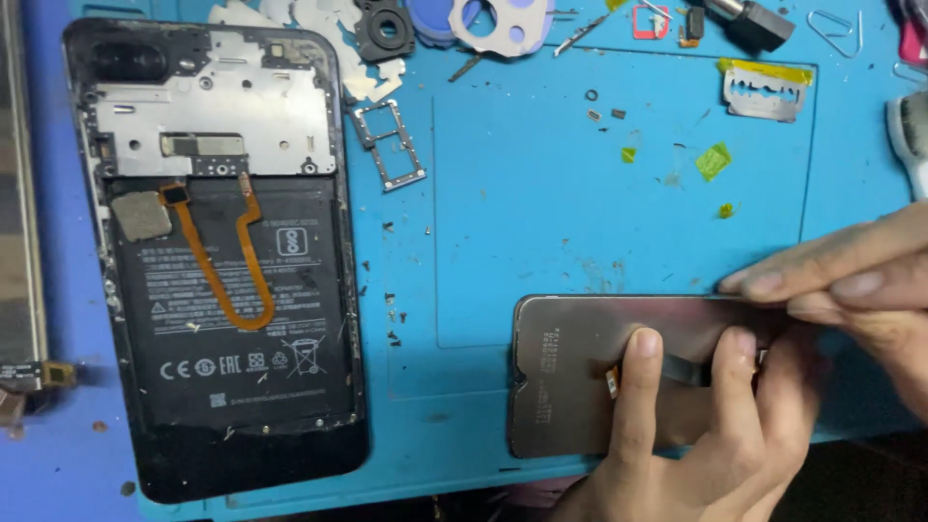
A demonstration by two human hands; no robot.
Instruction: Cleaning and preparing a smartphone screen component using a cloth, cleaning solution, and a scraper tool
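A dark phone screen panel [570, 372] lies back-side up at the lower right of the blue mat [541, 193]. My left hand [710, 440] comes from the bottom edge, with two fingers pressing on the panel and holding it. My right hand [851, 295] reaches in from the right, its fingers pinched along the panel's upper right edge. Between my left fingers shows a thin metal tool [684, 367]; which hand holds it is hidden. A small orange flex end [612, 382] sits beside my left finger.
An opened phone [227, 261] with bare battery and orange flex cable lies at the left. A card tray [389, 145], a razor blade [767, 92], camera rings, paper clips, screws and green tape scraps are scattered along the far side of the mat.
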